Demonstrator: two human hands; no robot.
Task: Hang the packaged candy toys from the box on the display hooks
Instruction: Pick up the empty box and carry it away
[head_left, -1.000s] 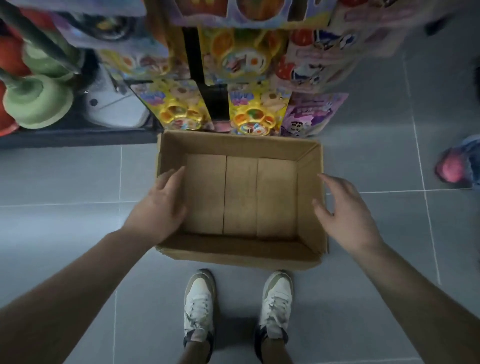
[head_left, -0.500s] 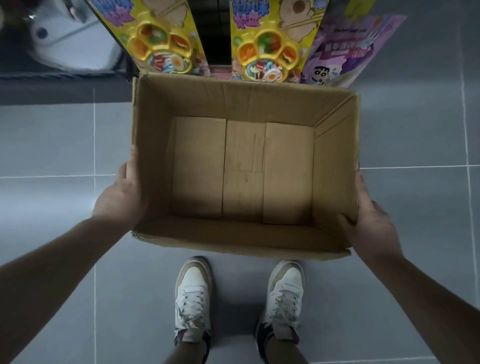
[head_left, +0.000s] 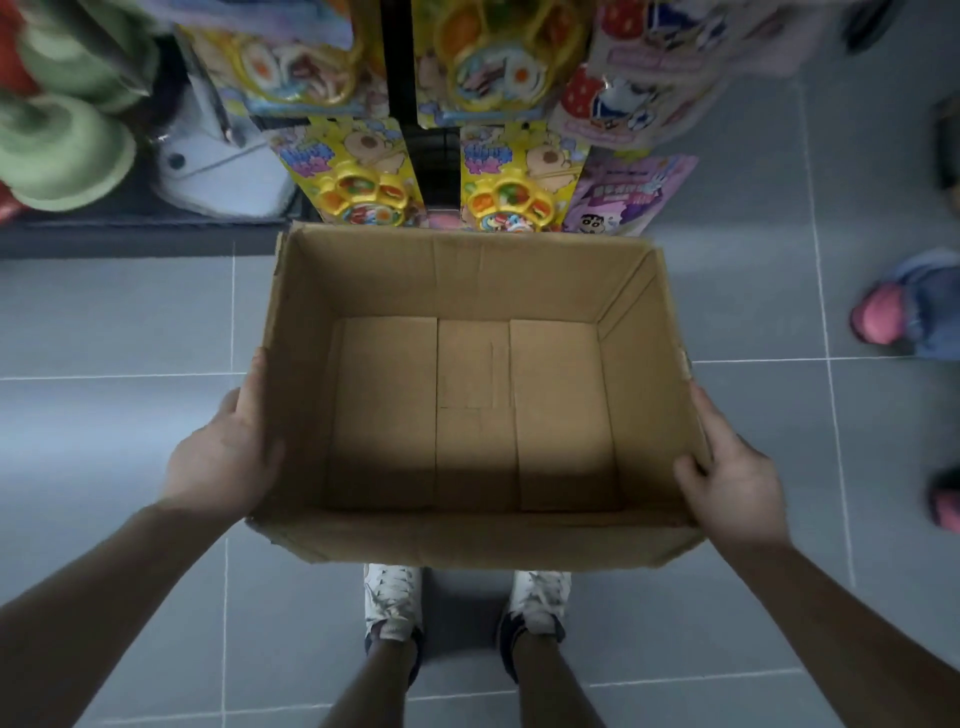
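Note:
An open cardboard box (head_left: 363, 270) hangs above the grey tile floor with nothing inside it. My left hand (head_left: 223, 457) grips its left wall from outside, and my right hand (head_left: 732, 483) grips its right wall. Beyond the box, yellow packaged candy toys (head_left: 358, 182) hang in columns on a black display rack (head_left: 397, 62), with a second yellow pack (head_left: 511, 192) to the right. Purple and pink packs (head_left: 628, 192) hang further right. The hooks themselves are hidden behind the packs.
Green round toys (head_left: 62, 150) and a white bagged item (head_left: 218, 171) sit on a dark low shelf at the left. My white sneakers (head_left: 392, 597) stand under the box. Another person's pink shoe (head_left: 883, 319) is at the right edge.
My hands went from resting at the box on the floor to gripping its two sides. The box has come up off the floor toward me, and the view has tilted up to the rack.

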